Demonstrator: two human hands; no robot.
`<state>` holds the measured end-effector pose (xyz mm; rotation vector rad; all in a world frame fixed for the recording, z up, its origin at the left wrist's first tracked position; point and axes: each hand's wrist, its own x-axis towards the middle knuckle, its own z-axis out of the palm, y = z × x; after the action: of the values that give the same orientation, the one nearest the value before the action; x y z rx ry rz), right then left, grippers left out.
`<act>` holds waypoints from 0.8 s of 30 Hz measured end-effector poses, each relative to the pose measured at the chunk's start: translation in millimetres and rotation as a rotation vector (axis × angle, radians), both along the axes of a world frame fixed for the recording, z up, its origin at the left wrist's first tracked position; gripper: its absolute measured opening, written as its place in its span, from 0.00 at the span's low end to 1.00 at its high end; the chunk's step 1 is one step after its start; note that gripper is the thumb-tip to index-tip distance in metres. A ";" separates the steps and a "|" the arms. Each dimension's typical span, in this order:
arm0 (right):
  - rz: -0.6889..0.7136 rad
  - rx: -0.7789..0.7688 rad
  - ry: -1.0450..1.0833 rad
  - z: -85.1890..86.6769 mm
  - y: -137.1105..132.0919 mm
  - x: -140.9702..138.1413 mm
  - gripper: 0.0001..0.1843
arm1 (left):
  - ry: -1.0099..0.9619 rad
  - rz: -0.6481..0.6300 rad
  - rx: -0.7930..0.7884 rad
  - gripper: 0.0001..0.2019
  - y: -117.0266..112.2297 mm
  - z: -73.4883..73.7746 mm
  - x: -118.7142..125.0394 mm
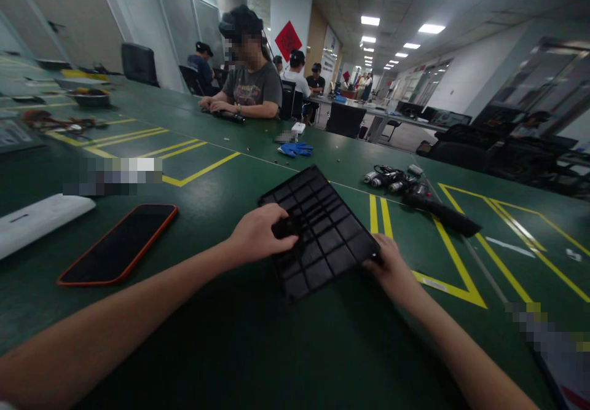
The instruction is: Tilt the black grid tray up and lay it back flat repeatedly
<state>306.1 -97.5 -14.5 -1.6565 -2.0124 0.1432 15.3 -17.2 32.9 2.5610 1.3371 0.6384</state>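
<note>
A black compartment tray (pixel 329 238), divided into a grid of square cells, is held tilted over the green table in front of me. At its left edge, my left hand (pixel 260 235) is closed, with the thumb lying over the cells. A dark patch shows between thumb and fingers, and I cannot tell whether it is a separate piece. My right hand (pixel 389 262) grips the tray's near right corner, its thumb at the rim. The fingers under the tray are hidden.
On the green table (pixel 207 311) lie a phone in an orange case (pixel 122 244), a white device (pixel 41 219), blue gloves (pixel 295 149) and a bundle of black cables with metal connectors (pixel 396 179). Yellow tape marks the surface. A person (pixel 251 72) sits across the table.
</note>
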 end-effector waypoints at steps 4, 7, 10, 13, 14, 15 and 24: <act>-0.334 -0.018 -0.088 1.9 8.8 50.1 0.29 | 0.165 0.361 -0.043 0.21 42.9 3.4 -30.9; -0.454 -0.103 -0.194 -10.8 13.6 79.0 0.29 | 0.302 0.504 -0.128 0.22 62.9 4.1 -49.1; -0.480 -0.193 -0.247 -20.3 15.1 90.3 0.29 | 0.375 0.564 -0.189 0.23 71.4 5.5 -59.2; -0.522 -0.186 -0.323 -15.5 13.7 84.3 0.31 | 0.351 0.529 -0.156 0.24 71.8 8.6 -60.9; -0.537 -0.150 -0.353 -11.2 12.8 78.1 0.31 | 0.309 0.500 -0.103 0.24 69.3 9.3 -59.0; -0.545 -0.103 -0.373 -6.0 11.4 69.6 0.32 | 0.251 0.457 -0.041 0.22 64.8 9.2 -55.7; 0.089 -0.205 -0.292 19.2 -47.2 -80.5 0.32 | 0.163 -0.366 -0.118 0.30 -58.1 -31.6 -2.2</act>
<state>225.6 -144.7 4.8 -1.7992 -2.3593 0.1500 13.1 -75.2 1.3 2.7037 0.8763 0.2818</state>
